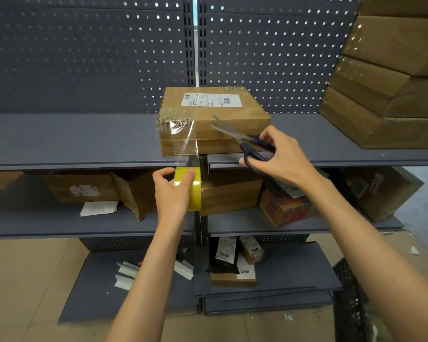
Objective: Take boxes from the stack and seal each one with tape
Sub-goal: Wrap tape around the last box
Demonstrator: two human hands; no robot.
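A flat brown cardboard box [232,114] with a white shipping label lies on the grey top shelf [72,139], resting on another box. A strip of clear tape [185,141] runs from its left front corner down to a yellowish tape roll [194,193]. My left hand [172,191] grips that roll just below the shelf edge. My right hand [279,154] holds blue-handled scissors [242,139], blades apart and pointing left toward the strip, a little to its right. A stack of brown boxes [391,77] stands at the right on the same shelf.
A perforated dark back panel [84,53] rises behind the shelf. The middle shelf [59,225] holds several cardboard boxes and loose paper. The lowest shelf [146,294] carries small parcels and white scraps. A black crate [351,299] stands at the lower right on the floor.
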